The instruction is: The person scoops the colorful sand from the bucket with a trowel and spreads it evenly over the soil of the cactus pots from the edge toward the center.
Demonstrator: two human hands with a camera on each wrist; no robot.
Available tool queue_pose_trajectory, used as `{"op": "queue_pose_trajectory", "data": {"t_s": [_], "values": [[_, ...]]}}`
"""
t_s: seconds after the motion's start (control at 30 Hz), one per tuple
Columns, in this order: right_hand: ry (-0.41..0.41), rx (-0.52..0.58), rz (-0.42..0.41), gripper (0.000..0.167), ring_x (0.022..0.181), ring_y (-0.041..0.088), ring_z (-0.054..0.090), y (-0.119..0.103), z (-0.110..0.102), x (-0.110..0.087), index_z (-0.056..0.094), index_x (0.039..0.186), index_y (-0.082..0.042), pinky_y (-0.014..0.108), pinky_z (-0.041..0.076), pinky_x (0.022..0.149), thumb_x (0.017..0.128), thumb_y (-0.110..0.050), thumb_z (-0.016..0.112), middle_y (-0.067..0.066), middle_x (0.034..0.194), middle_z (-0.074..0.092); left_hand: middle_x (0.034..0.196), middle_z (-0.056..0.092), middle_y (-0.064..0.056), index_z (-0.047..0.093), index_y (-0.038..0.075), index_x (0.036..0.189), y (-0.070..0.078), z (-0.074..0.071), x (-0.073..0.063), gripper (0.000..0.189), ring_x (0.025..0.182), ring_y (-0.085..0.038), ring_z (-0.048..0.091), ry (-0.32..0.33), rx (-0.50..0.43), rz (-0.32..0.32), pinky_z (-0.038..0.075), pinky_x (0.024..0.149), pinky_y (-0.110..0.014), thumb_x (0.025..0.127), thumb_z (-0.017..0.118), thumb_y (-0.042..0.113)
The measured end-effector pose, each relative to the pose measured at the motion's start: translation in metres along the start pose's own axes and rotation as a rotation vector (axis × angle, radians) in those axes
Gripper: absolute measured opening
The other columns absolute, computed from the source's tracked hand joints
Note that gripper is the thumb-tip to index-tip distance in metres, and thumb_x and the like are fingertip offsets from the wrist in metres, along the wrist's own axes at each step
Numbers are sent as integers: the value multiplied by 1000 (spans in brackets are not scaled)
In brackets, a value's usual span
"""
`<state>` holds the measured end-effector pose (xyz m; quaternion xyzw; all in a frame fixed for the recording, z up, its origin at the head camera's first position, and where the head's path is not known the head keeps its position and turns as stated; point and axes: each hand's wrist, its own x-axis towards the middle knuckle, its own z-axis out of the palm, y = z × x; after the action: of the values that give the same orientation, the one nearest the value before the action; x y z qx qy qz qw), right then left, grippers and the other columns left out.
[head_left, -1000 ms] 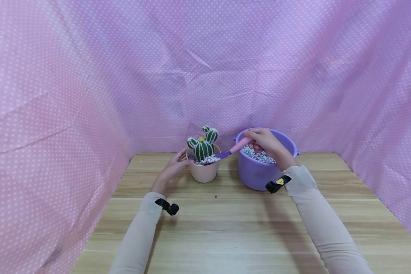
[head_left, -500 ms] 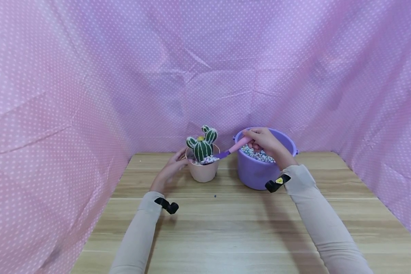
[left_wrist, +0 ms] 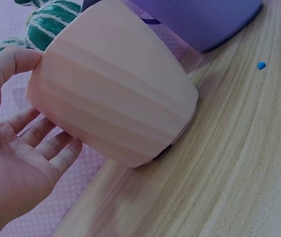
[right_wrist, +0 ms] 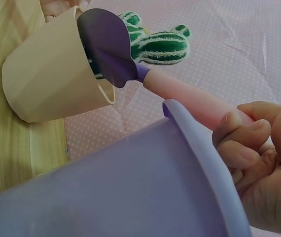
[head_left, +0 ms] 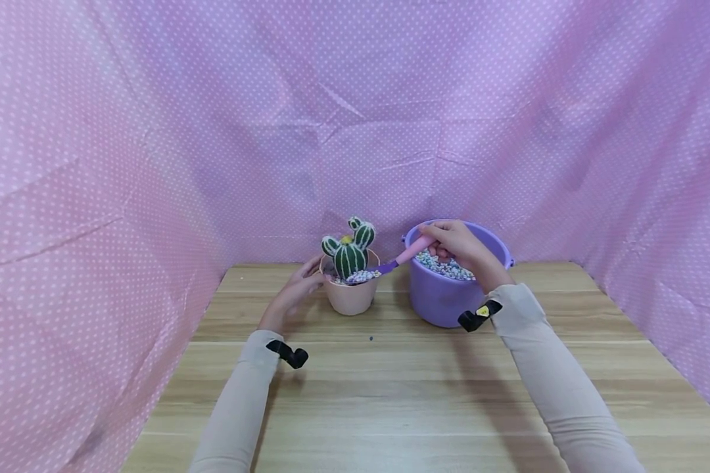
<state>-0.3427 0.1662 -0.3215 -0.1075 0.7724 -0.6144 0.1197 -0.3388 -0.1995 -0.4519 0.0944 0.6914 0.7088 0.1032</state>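
Observation:
A cream flowerpot [head_left: 352, 301] stands upright on the table with a green, white-striped toy cactus [head_left: 350, 261] in it. My left hand [head_left: 298, 289] holds the pot from the left, thumb at the rim and fingers along its side, as the left wrist view shows. My right hand [head_left: 458, 243] grips the pink handle [right_wrist: 190, 98] of a small shovel, reaching over the purple bucket [head_left: 440, 302]. The shovel's purple blade [right_wrist: 108, 47] lies over the pot's right rim, beside the cactus. Small multicoloured beads [head_left: 362, 276] lie on the blade. More beads [head_left: 446, 267] fill part of the bucket.
One tiny blue bead [left_wrist: 262, 65] lies on the wooden table [head_left: 355, 407] in front of the pot. Pink dotted cloth [head_left: 378, 131] hangs behind and along both sides. The bucket's rim [right_wrist: 190, 128] rises between my right hand and the pot.

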Motion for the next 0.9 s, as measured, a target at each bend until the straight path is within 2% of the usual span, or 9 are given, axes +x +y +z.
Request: {"op": "queue_pose_trajectory", "data": {"t_s": [0.43,0.7,0.9], "values": [[-8,13,-3,32,45,5,38,1,-2,0,65,81,-7,16,32,43,105,-27,56,-1,56,55,167,29,-13,27,13,162,-3,-4,-2,66,154,-30,29,10,-35,38,29,128,-45,102,54,5],[-16,9,-6,33,46,5,38,1,-1,1,65,82,-7,16,33,43,105,-29,57,-2,56,55,164,34,-15,31,8,159,0,-2,-4,61,152,-30,33,56,-67,55,32,127,-43,103,55,7],[-16,-12,-15,31,46,5,38,0,-2,1,66,89,-4,16,33,44,106,-28,56,-1,57,55,167,32,-9,31,14,161,1,4,-5,69,154,-27,32,87,23,21,32,126,-41,100,62,10]]}}
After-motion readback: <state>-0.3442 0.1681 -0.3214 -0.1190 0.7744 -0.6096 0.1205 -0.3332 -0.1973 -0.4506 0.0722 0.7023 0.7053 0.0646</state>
